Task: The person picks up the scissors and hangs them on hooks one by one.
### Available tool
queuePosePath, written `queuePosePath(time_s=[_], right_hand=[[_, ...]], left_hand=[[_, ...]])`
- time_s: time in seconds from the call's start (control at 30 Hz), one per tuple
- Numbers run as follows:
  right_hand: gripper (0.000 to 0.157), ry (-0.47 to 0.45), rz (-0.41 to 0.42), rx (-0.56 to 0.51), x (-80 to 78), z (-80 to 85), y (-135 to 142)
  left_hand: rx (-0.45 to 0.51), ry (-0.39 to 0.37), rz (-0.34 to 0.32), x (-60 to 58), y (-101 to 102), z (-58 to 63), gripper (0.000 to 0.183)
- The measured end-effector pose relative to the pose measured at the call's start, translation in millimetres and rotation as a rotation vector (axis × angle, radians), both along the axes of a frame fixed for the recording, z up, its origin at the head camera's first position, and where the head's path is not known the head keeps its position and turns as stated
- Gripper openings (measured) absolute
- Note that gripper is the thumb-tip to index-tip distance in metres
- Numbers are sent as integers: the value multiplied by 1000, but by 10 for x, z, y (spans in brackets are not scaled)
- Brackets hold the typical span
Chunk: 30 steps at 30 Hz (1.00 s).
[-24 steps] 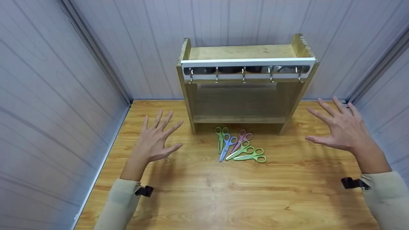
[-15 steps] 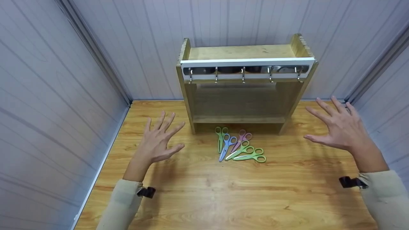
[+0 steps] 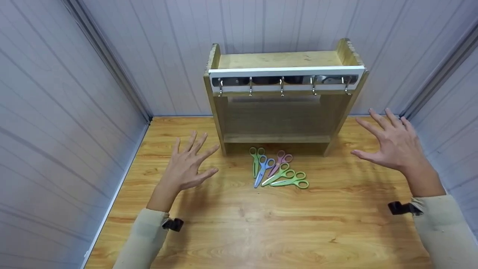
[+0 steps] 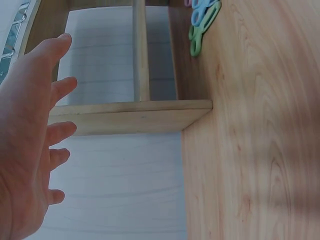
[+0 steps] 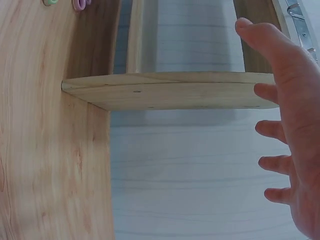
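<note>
Five scissors: spread flat on the glossy wood-grain surface [image 3: 242, 224], just in front of the shelf [image 3: 277, 139]; smooth loop handles, slim tapering blades.
Scissor colours: left green pair [image 3: 256, 162], blue pair [image 3: 263, 169], pink pair [image 3: 278, 163], middle green pair [image 3: 281, 173], right green pair [image 3: 294, 181], named by place along the shelf's front; the first four have their handles toward the shelf, the last lies nearly sideways.
Shelf: pale, plainly grained wood, its side panels standing above the top board with rough-looking upper edges.
Hook rail: shiny metal on a white strip [image 3: 285, 69] across the shelf's upper front, with five curved hooks [image 3: 282, 86].
Left hand [image 3: 185, 164]: in front and to the left of the shelf, fingers straight and fanned wide, thumb out, holding nothing.
Right hand [image 3: 396, 144]: off the shelf's right side, fingers likewise stretched apart, holding nothing.
Sleeves: beige cloth, a small black piece at each cuff.
Head view only: the top board and all five scissors whole.
Wrist views only: pale wall [image 4: 110, 185] showing between the shelf's boards, and a gap beneath its bottom board.
Scissors by wrist: left catches blue and green handles; right, only green and pink loops.
</note>
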State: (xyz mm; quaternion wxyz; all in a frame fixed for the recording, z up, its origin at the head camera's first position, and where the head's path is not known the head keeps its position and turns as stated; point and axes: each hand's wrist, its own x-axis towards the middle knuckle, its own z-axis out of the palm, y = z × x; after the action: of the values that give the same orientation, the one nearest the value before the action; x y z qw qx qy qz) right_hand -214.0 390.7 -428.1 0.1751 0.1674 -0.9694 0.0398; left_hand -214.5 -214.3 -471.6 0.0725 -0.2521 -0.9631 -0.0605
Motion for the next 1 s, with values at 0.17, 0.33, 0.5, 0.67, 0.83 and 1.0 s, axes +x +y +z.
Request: queuePosePath(time_s=[0.17, 0.33, 0.5, 0.67, 0.83, 1.0], right_hand=[[95, -9, -23, -35, -39, -28, -11], [94, 13, -47, -75, -67, -43, -25], [95, 103, -47, -130, -117, -82, -54], [95, 146, -48, -224, -158, -133, -84], [92, 116, -47, -337, -174, -179, -113], [90, -5, -73, -444, -191, -234, -147]], left_hand=[[7, -24, 1, -12, 37, -33, 71], [25, -21, -7, -48, 92, -56, 72], [20, -1, -6, -67, 139, -97, 71], [49, 4, -12, -46, 176, -141, 71], [71, 6, -2, -37, 222, -171, 71], [87, 16, 3, -65, 300, -211, 71]])
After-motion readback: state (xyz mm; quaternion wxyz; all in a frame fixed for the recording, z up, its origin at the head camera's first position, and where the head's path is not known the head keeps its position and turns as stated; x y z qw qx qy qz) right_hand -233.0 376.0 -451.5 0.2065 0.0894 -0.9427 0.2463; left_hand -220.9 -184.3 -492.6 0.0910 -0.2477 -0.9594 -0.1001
